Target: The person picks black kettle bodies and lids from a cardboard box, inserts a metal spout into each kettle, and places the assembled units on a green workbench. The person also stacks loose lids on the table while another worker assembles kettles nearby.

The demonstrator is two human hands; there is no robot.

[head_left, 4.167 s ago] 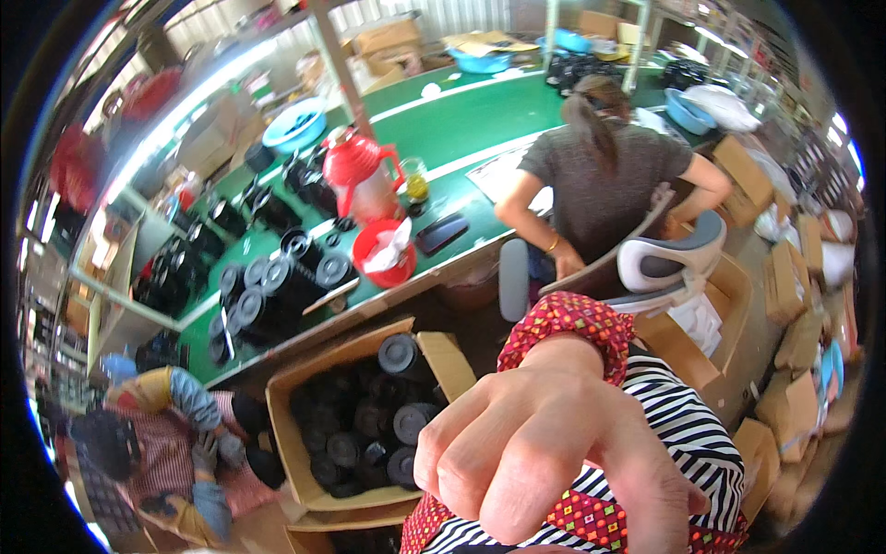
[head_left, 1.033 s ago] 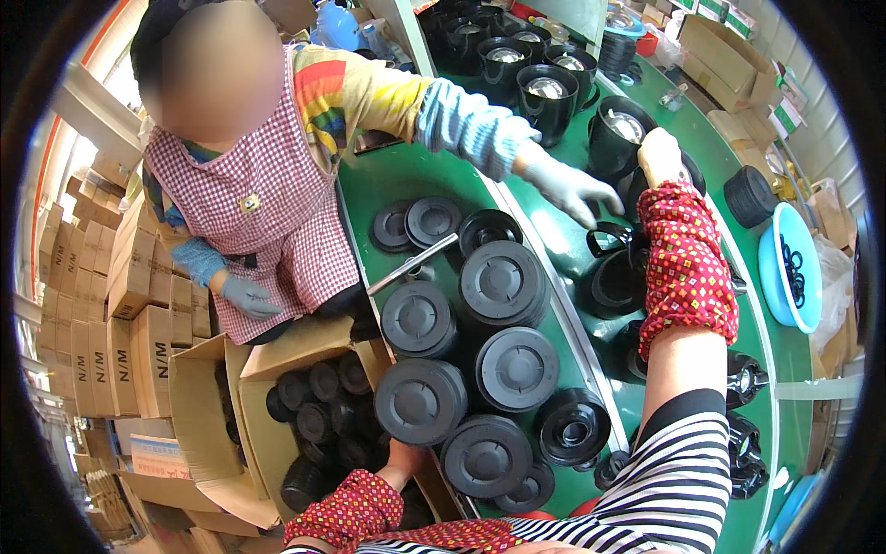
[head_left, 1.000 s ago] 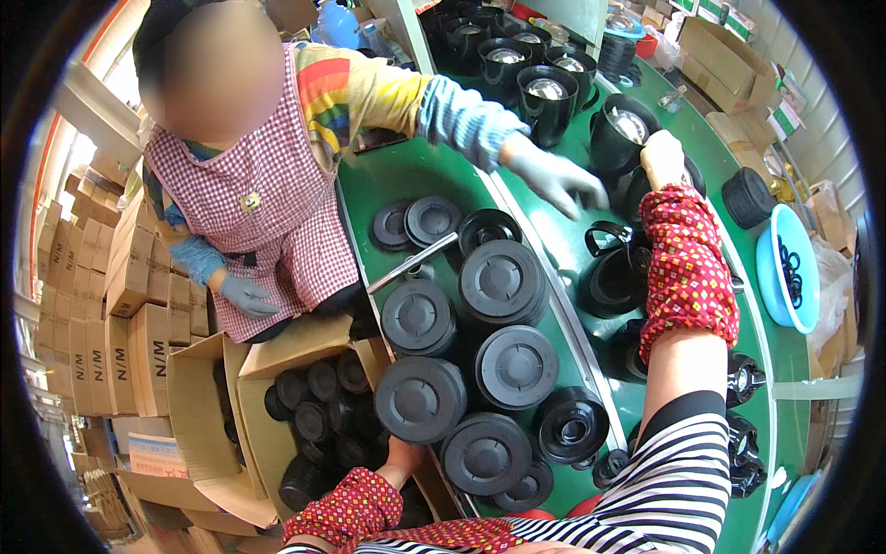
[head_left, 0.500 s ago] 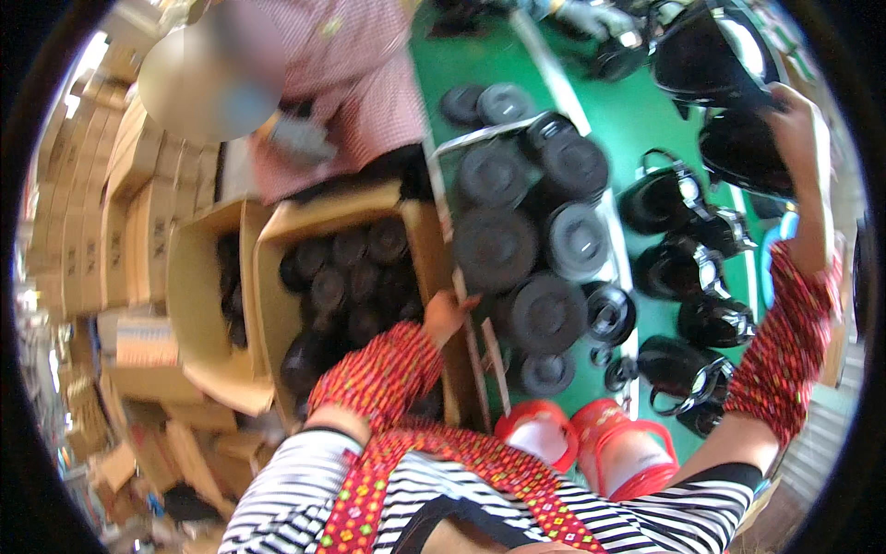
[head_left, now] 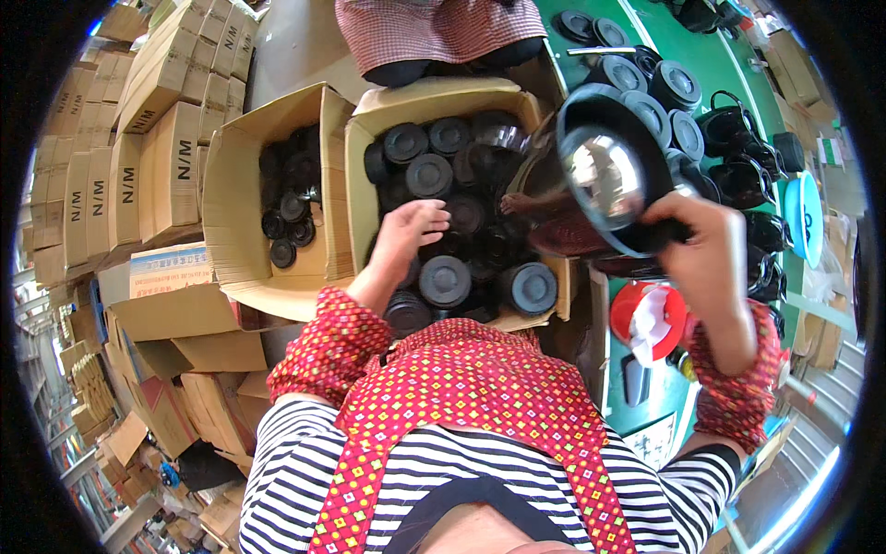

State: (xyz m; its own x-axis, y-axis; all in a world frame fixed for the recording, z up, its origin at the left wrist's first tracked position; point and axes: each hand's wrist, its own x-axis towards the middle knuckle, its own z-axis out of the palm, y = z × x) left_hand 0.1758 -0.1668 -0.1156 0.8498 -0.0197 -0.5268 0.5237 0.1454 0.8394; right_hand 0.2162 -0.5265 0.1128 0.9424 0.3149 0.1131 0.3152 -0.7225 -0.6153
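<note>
Two hands: right hand (head_left: 706,258) raised gripping kettle (head_left: 609,180), left hand (head_left: 406,231) lowered into box (head_left: 443,97).

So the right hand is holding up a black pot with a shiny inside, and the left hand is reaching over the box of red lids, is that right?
Not quite: the lids in the box are black, not red, as the head view shows. The right hand does hold up the black pot with a shiny inside, and the left hand reaches over that box.

Two boxes (head_left: 277,185) of lids (head_left: 445,280) sit left of the table (head_left: 729,65), cartons (head_left: 120,138) farther left.
</note>
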